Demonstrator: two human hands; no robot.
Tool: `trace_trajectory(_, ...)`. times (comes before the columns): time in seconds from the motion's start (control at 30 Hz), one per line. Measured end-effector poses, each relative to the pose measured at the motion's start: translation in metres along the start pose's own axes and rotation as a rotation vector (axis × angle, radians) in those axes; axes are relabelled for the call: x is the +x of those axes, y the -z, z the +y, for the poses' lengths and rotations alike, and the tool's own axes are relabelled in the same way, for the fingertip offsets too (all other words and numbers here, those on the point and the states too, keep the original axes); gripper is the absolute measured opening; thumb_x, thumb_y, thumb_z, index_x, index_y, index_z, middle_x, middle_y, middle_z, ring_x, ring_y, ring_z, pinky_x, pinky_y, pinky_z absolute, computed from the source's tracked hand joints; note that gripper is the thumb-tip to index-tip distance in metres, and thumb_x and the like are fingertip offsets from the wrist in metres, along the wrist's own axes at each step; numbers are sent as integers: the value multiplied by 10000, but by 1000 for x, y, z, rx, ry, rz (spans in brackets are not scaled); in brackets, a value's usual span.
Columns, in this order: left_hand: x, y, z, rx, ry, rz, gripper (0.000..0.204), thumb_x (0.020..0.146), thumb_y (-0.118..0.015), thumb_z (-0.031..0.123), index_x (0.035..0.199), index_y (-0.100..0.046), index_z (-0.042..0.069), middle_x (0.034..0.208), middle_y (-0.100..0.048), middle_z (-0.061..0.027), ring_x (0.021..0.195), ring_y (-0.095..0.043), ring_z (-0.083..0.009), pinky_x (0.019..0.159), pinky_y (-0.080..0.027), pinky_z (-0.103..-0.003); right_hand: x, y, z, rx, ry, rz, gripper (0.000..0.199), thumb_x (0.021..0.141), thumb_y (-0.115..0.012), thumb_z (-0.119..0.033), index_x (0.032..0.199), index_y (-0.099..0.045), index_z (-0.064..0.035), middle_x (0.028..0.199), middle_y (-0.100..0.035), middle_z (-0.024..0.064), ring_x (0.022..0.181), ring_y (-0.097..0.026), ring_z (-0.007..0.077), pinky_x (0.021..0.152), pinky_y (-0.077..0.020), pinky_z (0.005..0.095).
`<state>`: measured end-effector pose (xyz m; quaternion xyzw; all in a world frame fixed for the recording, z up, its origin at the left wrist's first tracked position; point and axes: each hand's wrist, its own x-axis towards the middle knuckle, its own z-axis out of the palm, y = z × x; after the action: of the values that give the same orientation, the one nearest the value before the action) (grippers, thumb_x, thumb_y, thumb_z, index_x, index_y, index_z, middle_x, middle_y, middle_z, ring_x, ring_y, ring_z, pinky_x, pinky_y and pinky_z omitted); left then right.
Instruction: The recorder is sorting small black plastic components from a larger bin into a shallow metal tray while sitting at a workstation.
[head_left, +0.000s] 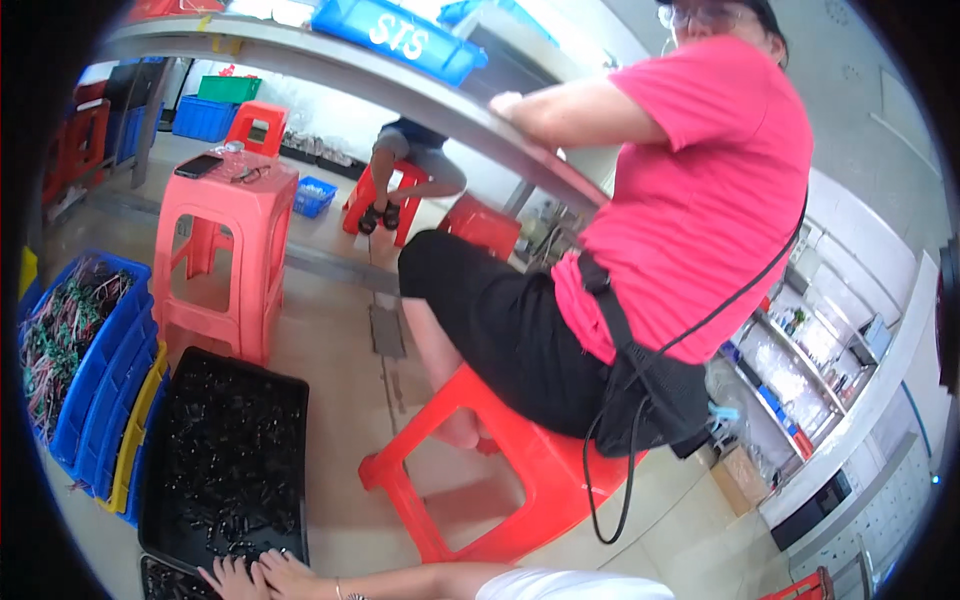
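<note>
At the bottom left, my left hand lies by the near edge of a black tray, its fingers stretched out and apart. My right hand is right beside it, its fingers also extended over the tray's near rim. No held object shows in either hand. Many small black parts are scattered in the tray. Part of a second black tray with similar parts shows under and beside my left hand. My right forearm, with a bracelet and a white sleeve, runs along the lower edge.
Stacked blue and yellow crates, the top one full of coloured wires, stand left of the tray. A pink stool carries a phone. A person in a pink shirt sits on a red stool at a long workbench; another person sits beyond.
</note>
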<state>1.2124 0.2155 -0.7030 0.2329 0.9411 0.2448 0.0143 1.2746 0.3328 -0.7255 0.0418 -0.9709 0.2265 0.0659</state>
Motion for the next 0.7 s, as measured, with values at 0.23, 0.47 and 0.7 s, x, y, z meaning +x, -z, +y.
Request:
trace_trajectory(0.23, -2, -9, 20, 44, 39, -72, 331, 874, -476, 326, 980, -657, 70, 1134, -577, -112, 1192, -430, -288, 1106, -83, -573, -6, 37, 12, 55, -11, -114, 322, 821, -518, -299, 946, -560, -6, 959, -518, 150, 923, -469, 301, 775, -388, 429)
trace_trajectory(0.47, -6, 8, -16, 92, 55, -55, 305, 842, -506, 329, 930, -667, 85, 1112, -578, -100, 1153, -449, -273, 1095, -100, -575, 20, 25, -11, 95, -46, -207, 305, 793, -534, -301, 926, -611, -38, 905, -603, 149, 901, -537, 318, 762, -422, 461)
trace_trajectory(0.7, -22, -5, -37, 34, 11, -42, 358, 909, -442, 345, 1104, -582, 79, 1142, -575, -85, 1173, -457, -262, 1088, -104, -577, 14, -2, -15, 196, -214, -422, 519, 708, -583, -432, 1074, -590, -63, 1059, -602, 130, 1046, -540, 316, 837, -432, 463)
